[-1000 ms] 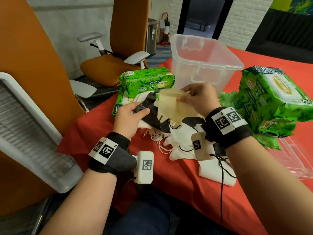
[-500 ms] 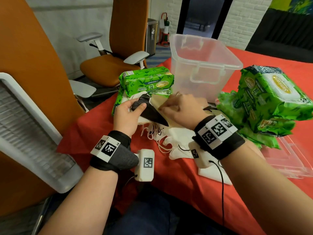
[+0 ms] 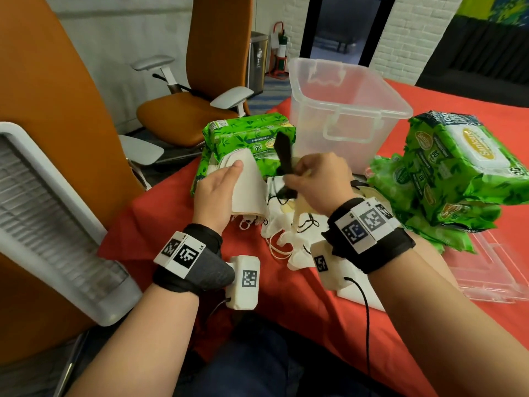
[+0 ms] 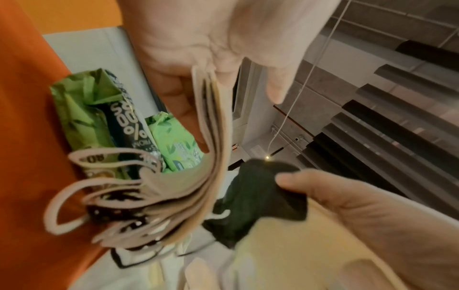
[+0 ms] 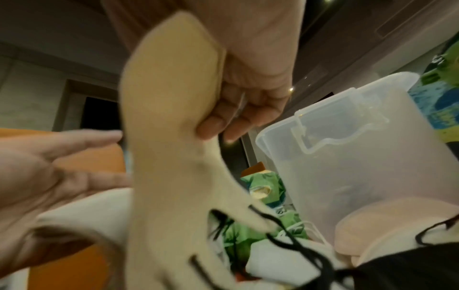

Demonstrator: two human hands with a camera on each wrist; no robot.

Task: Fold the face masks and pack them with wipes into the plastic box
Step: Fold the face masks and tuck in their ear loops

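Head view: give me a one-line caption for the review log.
Left hand holds a stack of folded white masks while right hand lifts black and cream masks before the plastic box.

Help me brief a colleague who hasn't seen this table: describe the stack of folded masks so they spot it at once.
Start at the clear plastic box on the red tablecloth. Left of it lie green wipes packs; just in front, the left hand grips the stack of folded masks. It is a neat upright white bundle, unlike the loose masks strewn beside it.
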